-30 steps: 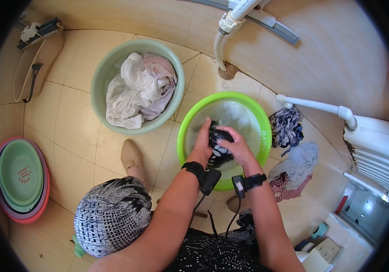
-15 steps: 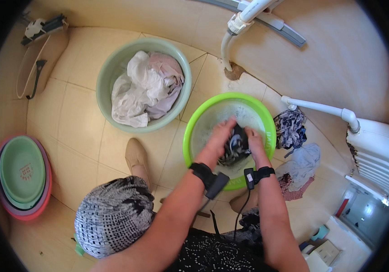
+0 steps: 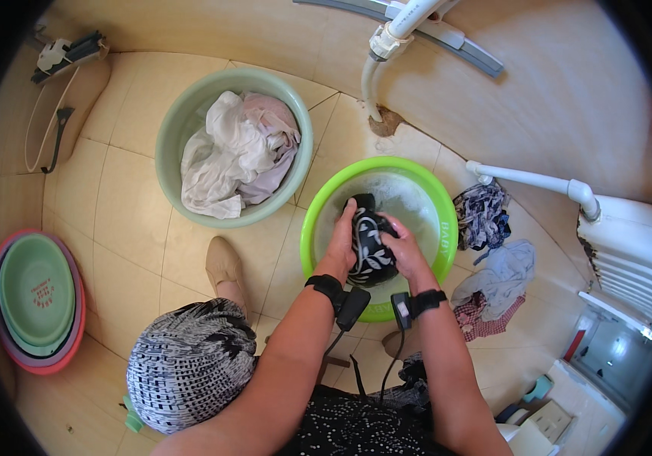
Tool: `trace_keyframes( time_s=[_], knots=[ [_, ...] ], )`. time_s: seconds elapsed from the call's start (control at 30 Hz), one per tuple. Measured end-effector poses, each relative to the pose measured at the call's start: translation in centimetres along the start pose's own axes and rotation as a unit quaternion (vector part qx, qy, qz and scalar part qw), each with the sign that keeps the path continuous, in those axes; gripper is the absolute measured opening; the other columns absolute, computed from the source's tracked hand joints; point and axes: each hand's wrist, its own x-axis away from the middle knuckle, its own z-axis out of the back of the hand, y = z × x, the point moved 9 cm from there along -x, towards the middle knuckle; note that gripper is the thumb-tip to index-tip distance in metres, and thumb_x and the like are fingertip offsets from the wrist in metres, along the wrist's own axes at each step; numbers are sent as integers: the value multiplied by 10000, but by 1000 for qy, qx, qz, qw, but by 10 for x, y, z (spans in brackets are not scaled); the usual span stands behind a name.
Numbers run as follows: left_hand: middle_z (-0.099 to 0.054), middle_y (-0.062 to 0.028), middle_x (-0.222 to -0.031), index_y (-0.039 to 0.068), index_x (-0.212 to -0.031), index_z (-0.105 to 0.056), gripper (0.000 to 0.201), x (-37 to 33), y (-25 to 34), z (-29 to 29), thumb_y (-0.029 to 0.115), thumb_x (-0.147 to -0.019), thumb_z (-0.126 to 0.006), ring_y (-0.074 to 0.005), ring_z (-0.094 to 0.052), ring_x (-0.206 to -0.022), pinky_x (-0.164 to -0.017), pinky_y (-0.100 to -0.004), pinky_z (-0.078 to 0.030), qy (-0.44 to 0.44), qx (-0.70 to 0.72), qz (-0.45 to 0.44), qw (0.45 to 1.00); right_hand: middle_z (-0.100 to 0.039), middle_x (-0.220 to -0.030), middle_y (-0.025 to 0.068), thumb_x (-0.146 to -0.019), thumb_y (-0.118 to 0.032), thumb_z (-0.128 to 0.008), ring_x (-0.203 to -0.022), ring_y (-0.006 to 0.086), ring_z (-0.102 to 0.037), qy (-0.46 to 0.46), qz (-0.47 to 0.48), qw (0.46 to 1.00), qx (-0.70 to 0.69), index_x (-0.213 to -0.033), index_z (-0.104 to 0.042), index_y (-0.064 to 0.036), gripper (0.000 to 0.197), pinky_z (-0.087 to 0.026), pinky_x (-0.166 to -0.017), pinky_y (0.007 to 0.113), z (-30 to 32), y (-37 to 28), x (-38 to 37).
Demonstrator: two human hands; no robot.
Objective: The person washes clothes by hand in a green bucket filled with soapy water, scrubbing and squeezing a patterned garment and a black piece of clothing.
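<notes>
Between my two hands is a bunched black cloth with a white leaf-like pattern (image 3: 371,247), held over the bright green basin (image 3: 447,190). Soapy water (image 3: 402,196) with white suds shows behind the cloth. My left hand (image 3: 341,242) presses along the cloth's left side, its thumb near the top. On the opposite side my right hand (image 3: 408,247) grips the cloth with fingers curled over it. Both hands are closed on the cloth, and its underside is hidden. A black band with a small box circles each wrist.
A pale green tub (image 3: 166,144) holds white and pinkish clothes (image 3: 238,152). Right of the basin, a dark patterned garment (image 3: 482,216), a light blue cloth (image 3: 506,270) and a red checked cloth (image 3: 485,319) lie on the floor. Nested basins (image 3: 37,289) stand at far left; a white radiator (image 3: 626,243) at right.
The black cloth has come up from low in the basin and moved slightly left, bunched between both hands. The hands have shifted left with it.
</notes>
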Motion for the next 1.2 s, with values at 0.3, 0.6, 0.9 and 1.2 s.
trace_keyframes(
  time_s=[0.3,0.6,0.9,1.2],
  knots=[
    [-647,-80,-892,73,-1039,-589,307,21,9,-11,327,-873,-632,-194,-622,-729,-655,-337,-510,-12,-81,-67,994,-641,-941,138,-861,-166,-658,-883,187,-613,34,144,923,355,-1067,-592,-36,252,-477,-784,315,-73,-63,35],
    [-647,-92,-1001,24,-1088,-605,373,10,34,-25,333,-882,-630,-154,-613,-882,-779,-286,-491,-64,-182,-102,976,-633,-1006,252,-920,-404,-525,-940,392,-609,294,42,918,262,-1060,-589,18,449,-461,-816,425,102,2,-21],
    [-676,-109,-923,-64,-1059,-598,380,-3,49,43,193,-784,-651,-216,-645,-843,-727,-344,-508,180,-505,-133,833,-632,-1012,160,-790,-136,-685,-920,268,-614,179,-13,902,392,-1087,-564,-18,341,-478,-819,348,74,30,-27],
    [-654,-90,-844,77,-1123,-534,426,15,19,7,361,-838,-674,-247,-639,-727,-701,-365,-547,-32,8,-35,999,-638,-1068,89,-827,-183,-694,-990,133,-573,-85,55,962,255,-1148,-596,-62,357,-457,-876,291,-70,-43,35]
  ],
)
